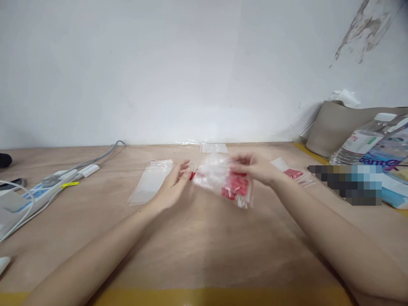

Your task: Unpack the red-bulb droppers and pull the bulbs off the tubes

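Observation:
My right hand (256, 168) grips a clear zip bag (212, 174) by its right side. Red pieces (237, 186) show through the plastic near the bag's lower right, but blur hides what kind they are. The bag is raised off the table and smeared by motion. Just left of it, my left hand (175, 182) is open, fingers stretched out and slightly bent. Close to its fingertips is a small red thing (192, 175); I cannot tell whether they touch. Beside that hand lies a stack of flat clear zip bags (151, 180).
Another flat bag (214, 148) lies by the wall. To the right are bags with red contents (293, 173), a water bottle (360, 140), a grey-brown container (325, 127) and a blue-and-white pack (395, 187). A power strip (41, 195) with cables occupies the left.

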Available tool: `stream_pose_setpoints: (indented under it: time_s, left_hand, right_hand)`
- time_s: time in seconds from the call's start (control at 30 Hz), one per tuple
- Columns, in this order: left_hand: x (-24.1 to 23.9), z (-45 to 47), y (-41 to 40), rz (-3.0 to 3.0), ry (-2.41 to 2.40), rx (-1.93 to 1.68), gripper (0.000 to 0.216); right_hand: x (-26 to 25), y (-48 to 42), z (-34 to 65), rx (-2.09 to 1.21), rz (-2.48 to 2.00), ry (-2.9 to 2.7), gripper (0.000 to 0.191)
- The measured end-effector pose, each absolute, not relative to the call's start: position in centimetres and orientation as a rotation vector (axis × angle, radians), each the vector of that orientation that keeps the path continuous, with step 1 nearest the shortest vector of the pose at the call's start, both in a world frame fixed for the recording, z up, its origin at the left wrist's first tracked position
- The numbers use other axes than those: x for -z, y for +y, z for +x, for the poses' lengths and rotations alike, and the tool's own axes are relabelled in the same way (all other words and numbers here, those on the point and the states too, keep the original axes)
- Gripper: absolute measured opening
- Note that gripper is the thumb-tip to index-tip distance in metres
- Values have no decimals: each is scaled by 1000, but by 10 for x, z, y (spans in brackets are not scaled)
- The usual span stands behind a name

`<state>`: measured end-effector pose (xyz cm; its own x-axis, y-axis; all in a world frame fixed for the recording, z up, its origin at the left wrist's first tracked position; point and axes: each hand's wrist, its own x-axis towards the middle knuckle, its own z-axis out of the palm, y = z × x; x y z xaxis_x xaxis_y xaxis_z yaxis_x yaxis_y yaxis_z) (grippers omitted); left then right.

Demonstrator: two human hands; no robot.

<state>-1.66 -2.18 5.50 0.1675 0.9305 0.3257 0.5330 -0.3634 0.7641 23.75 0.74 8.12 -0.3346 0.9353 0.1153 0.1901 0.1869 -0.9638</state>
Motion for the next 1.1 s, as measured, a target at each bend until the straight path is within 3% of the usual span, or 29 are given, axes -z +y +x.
stream_pose_setpoints:
  time_s: [0.17, 0.33, 0.47, 0.63, 0.77, 0.93, 1.1]
  left_hand:
    - [-40, -9, -26, 1659, 1215, -843, 63]
    - [-17, -6, -25, 1615, 1247, -769, 58]
    - [-11, 0, -27, 1631, 1161, -768, 41]
    - [-4, 2, -28, 1822, 1267, -1011, 33]
    - [2, -2, -26, 1841, 1367, -1218, 28]
    - [6, -8, -24, 1776, 1415, -1198, 22]
    - [11, -12, -24, 1782, 1449, -1113, 16]
  right_hand:
    - [-40, 1, 198, -1633, -924, -1867, 40]
    - [-21, 7, 200, -1524, -1029, -2011, 40]
    - [-28, 4, 218, -1451, -1060, -2051, 40]
    - [-34, -1, 236, -1660, -942, -2176, 52]
    - [-29, 0, 244, -1838, -865, -2069, 46]
    - [-48, 7, 288, -1640, -1033, -2015, 31]
    - [-81, 15, 353, -1244, -1215, -1479, 23]
